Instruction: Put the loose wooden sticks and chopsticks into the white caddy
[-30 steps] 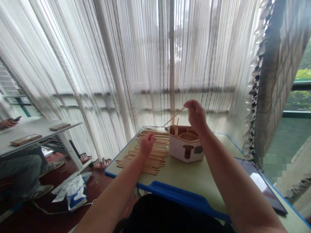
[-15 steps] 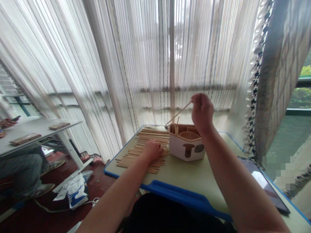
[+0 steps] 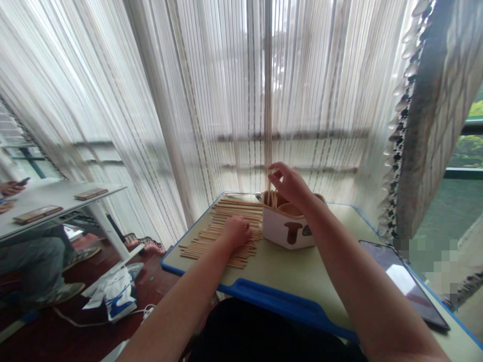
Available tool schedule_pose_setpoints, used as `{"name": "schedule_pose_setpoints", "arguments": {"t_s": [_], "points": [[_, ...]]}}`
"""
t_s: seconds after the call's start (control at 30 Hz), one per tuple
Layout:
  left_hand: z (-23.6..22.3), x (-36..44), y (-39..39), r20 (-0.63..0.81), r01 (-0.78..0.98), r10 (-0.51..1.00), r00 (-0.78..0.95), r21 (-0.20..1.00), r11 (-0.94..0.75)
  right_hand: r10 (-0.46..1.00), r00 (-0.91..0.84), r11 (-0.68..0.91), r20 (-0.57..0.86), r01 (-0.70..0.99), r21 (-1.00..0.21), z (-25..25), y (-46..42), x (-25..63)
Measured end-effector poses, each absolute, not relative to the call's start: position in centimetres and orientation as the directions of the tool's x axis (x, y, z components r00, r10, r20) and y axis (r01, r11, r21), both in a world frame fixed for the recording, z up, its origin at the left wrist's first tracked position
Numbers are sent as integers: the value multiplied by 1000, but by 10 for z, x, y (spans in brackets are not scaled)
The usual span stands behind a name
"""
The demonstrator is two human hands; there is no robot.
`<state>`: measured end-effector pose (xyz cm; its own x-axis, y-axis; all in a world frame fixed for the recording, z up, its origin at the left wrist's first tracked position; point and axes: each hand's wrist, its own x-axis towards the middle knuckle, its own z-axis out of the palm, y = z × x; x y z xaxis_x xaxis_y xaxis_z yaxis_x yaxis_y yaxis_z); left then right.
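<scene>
Many thin wooden chopsticks (image 3: 211,246) lie side by side in a loose row on the left of the small table. My left hand (image 3: 237,231) rests over the right part of that row, fingers curled down; what they hold, if anything, is hidden. A white holder with brown inner compartments (image 3: 281,232) stands right of the row, with several chopsticks upright in its left compartment. Above that compartment, my right hand (image 3: 289,182) pinches the top of a chopstick (image 3: 269,187), which points down into it.
The table has a blue rim (image 3: 279,296). A spoon (image 3: 258,195) lies behind the chopsticks, and a tablet (image 3: 403,281) at the right edge. A sheer curtain (image 3: 226,100) hangs behind. To the left, another person sits at a white table (image 3: 86,206).
My right hand has come down and left, bringing its chopstick from slanted to upright over the holder. My left hand has lowered onto the row of chopsticks.
</scene>
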<state>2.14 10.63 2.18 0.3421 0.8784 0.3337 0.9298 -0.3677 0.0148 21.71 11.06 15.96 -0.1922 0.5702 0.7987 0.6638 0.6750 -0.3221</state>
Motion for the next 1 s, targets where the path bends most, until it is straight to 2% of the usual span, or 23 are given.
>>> {"name": "schedule_pose_setpoints", "arguments": {"t_s": [0.2, 0.33, 0.5, 0.67, 0.87, 1.0], "points": [[21, 23, 106, 327, 930, 882, 340, 23, -367, 676, -269, 686, 686, 568, -455, 161, 105, 215], [22, 23, 105, 318, 937, 893, 317, 43, -348, 659, -215, 693, 721, 546, -470, 162, 106, 216], [21, 21, 108, 327, 924, 882, 340, 59, -378, 620, -163, 714, 767, 521, -467, 166, 107, 222], [21, 20, 111, 320, 895, 874, 365, 137, -424, 596, -132, 721, 792, 522, -456, 171, 105, 227], [19, 21, 115, 379, 858, 840, 387, 187, -479, 520, -53, 685, 852, 622, -380, 173, 103, 233], [16, 21, 119, 454, 841, 823, 342, 242, -483, 463, -12, 662, 886, 670, -337, 175, 102, 236]]}}
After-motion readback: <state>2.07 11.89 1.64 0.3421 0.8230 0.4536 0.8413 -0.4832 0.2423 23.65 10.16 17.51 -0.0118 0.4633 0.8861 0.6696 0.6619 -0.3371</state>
